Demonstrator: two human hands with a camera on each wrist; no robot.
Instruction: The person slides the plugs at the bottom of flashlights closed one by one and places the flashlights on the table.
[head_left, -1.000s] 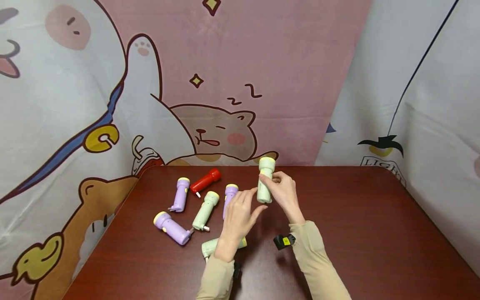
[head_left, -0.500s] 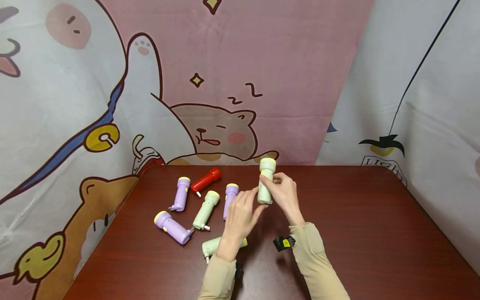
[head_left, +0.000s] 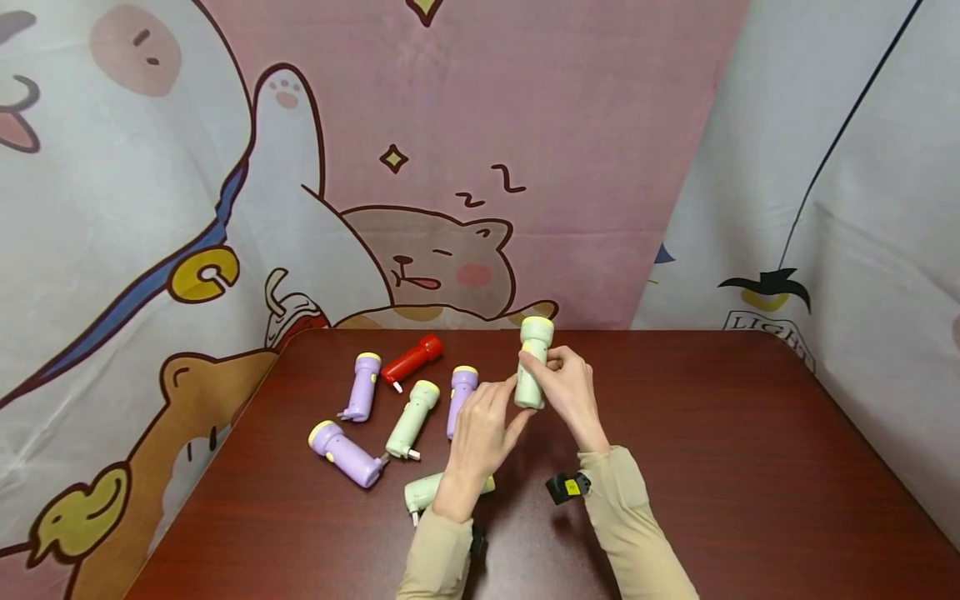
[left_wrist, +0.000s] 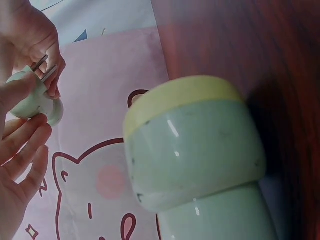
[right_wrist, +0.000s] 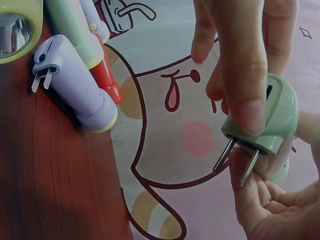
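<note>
My right hand holds a pale green flashlight near-upright above the table, its yellow-rimmed head at the top. At the base my left hand has its thumb on the end beside two metal plug prongs, which stick out in the right wrist view. Some of the left fingers touch the flashlight's side in the left wrist view. Beneath the left wrist lies another pale green flashlight, partly hidden by the arm. A purple flashlight lies just left of the left hand, partly covered by it.
Farther left on the brown table lie a red flashlight, a pale green one, and two purple ones, the upper and the lower. A patterned cloth hangs behind the table.
Both hands and the held flashlight stay almost in place; the left hand has shifted slightly right against the base. The flashlights on the table have not moved.
</note>
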